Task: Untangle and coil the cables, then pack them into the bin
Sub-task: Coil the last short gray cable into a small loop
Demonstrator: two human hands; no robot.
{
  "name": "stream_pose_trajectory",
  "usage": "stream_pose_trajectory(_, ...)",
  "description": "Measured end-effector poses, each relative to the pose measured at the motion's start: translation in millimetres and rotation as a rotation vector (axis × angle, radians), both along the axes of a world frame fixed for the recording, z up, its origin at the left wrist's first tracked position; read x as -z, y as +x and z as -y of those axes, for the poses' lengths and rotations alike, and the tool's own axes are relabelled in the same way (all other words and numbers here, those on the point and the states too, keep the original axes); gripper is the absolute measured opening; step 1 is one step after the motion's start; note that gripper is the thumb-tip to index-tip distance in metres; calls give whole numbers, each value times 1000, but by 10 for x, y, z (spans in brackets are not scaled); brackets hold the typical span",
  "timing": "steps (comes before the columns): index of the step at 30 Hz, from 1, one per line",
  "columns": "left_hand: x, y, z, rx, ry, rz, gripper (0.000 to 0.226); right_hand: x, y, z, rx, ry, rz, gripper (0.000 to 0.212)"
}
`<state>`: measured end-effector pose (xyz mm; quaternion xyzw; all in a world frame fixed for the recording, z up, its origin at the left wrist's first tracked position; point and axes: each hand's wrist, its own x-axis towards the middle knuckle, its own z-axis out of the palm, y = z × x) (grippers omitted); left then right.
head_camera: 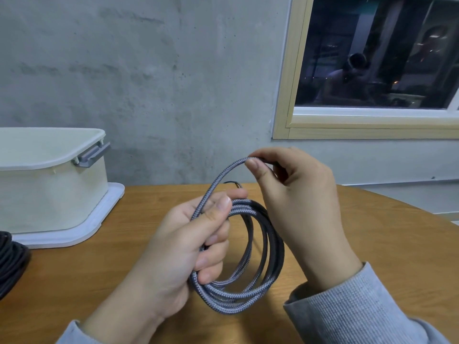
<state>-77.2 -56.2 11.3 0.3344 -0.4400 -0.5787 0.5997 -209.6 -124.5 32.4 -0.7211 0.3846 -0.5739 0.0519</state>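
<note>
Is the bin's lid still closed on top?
No, the bin is open on top, standing on its white lid on the table.

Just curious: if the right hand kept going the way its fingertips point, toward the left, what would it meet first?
Probably nothing soon. The right hand pinches the cable above the table, fingertips aimed left. That line looks free until the bin, though depth is unclear and it might pass in front of it.

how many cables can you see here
2. A grey braided cable is coiled in the left hand, its free loop pinched by the right hand. A dark cable lies coiled at the table's left edge, partly cut off; more may be hidden.
</note>
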Motion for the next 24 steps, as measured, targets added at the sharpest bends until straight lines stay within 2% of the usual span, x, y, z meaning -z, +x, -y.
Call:
stream_pose_trajectory(4, 1, -1, 10, -31, 27, 23, 31, 8, 9, -13, 57, 40, 42, 10)
stream_pose_trajectory(7, 0, 22, 16, -51, 29, 35, 30, -16, -22, -10, 67, 88, 42, 11)
stream_pose_trajectory(14, -83, 120, 1, -67, 7, -90, 25, 75, 60, 40, 13, 336, -96, 14)
stream_pose_trajectory(18, -80, 118, 12, -85, 23, -31, 21, 76, 57, 49, 25, 326, -41, 17)
stream_pose_trajectory(20, -61, 115, 26, -110, 41, -16, 28, 76, 52, 45, 14, 309, -5, 18)
stream_pose_trajectory(22, -75, 118, 28, -140, 20, -15, 15, 105, 104, 31, -34, 336, 32, 19)
stream_pose_trajectory(24, -114, 146, 15, -168, -3, -73, 13, 143, 208, -21, -122, 420, 88, 23)
